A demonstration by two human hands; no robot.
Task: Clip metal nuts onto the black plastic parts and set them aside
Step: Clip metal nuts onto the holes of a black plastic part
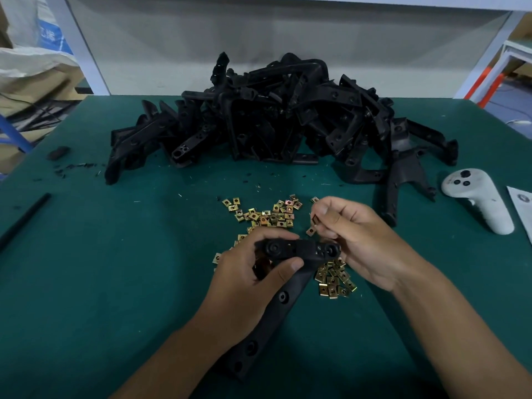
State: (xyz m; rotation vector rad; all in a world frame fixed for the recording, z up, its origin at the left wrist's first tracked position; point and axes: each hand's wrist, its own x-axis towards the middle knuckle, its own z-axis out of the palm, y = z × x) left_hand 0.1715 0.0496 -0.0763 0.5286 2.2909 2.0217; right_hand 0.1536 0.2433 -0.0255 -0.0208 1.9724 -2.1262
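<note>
My left hand (247, 272) grips a black plastic part (302, 250), a T-shaped piece whose long leg runs down toward me. Just above the part's right end, my right hand (354, 237) pinches a small metal nut (314, 223) between thumb and fingers, with a second nut (311, 231) hanging right below it. Several brass-coloured loose nuts (270, 216) lie scattered on the green table (129, 269) behind and under my hands. A large heap of black plastic parts (273, 116) fills the back of the table.
A white handheld controller (480, 197) lies at the right, with a sheet of paper (522, 205) beside it. A black rod (24, 221) sits at the left edge, a small black block (59, 152) and plastic shavings further back. White frame posts stand behind.
</note>
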